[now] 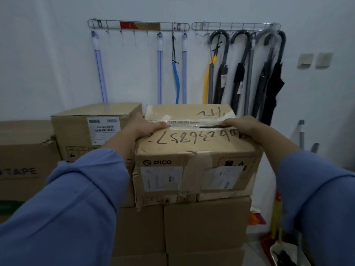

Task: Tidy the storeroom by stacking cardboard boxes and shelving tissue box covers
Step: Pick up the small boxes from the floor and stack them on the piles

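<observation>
The PICO box (pixel 194 150) is seen at the centre of the frame, set on top of a stack of plain boxes (pixel 205 223). The left hand (pixel 148 126) is laid flat on its top at the left edge, fingers straight along the taped seam (pixel 192 122). The right hand (pixel 243 125) is placed at the right edge, fingertips on the seam (whether it grips cannot be told). At upper right, umbrellas (pixel 240 73) are hung on the wall (pixel 57 54).
</observation>
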